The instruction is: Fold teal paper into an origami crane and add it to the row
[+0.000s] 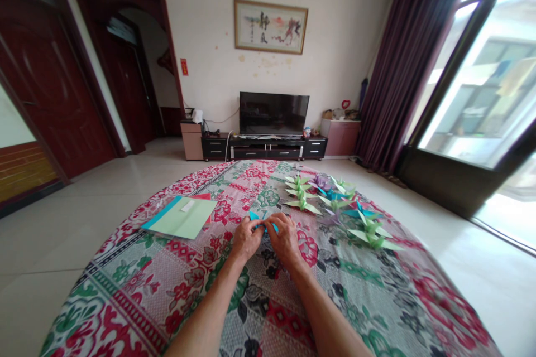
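Note:
Both of my hands meet over the middle of the table, pinching a small piece of blue folded paper [254, 216]. My left hand [247, 236] grips its left side with thumb and fingers closed. From the other side, my right hand [285, 234] closes on the same paper, its fingers bent over the right part. Most of the paper is hidden behind the fingers, so its exact folded shape cannot be made out. Several folded paper cranes, among them a light green crane [302, 201] and a blue crane [360, 212], stand to the right of my hands.
A stack of coloured paper sheets [180, 220], light green on top, lies to the left with a small white piece on it. A floral tablecloth [259, 312] covers the round table. Beyond it stand a television [274, 114] and a low black cabinet [268, 152].

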### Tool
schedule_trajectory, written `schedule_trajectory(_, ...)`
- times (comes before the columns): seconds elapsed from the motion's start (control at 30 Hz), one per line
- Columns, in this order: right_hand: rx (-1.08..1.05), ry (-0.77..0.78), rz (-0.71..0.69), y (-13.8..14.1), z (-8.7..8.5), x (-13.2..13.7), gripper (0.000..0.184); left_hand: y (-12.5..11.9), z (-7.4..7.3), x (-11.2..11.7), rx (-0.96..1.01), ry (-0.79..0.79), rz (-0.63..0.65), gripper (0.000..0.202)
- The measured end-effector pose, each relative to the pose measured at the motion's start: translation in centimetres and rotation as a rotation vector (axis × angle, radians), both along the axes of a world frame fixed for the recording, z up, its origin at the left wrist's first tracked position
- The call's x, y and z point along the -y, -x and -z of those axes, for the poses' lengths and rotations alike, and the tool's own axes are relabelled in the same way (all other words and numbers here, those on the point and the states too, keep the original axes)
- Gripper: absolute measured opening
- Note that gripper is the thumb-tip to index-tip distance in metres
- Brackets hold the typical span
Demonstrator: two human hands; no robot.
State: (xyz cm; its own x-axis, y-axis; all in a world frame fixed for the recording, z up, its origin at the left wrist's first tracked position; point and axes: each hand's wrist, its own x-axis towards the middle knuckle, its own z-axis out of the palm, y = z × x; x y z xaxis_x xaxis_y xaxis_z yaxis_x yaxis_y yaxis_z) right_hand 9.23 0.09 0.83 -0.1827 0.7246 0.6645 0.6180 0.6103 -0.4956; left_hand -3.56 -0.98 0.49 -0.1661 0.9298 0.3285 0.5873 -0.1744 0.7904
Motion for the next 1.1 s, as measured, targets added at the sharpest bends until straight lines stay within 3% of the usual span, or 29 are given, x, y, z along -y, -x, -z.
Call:
schedule_trajectory(0.3,-0.3,-0.016,0.115,-1.0,-0.2,-0.3,0.026,0.1,0.1,0.0,0.013,-0.003,0.012,0.022)
schedule_trajectory(0.67,-0.138,-0.034,-0.081,-0.6,0.6,-0.2,0.02,0.1,0.0,0.1,0.0,0.002,0.0,0.021)
schedule_trajectory(1.1,-0.129,-0.01,-0.068,-0.5,0.6,-0.2,0.013,0.1,0.2,0.0,0.019,-0.02,0.006,0.02)
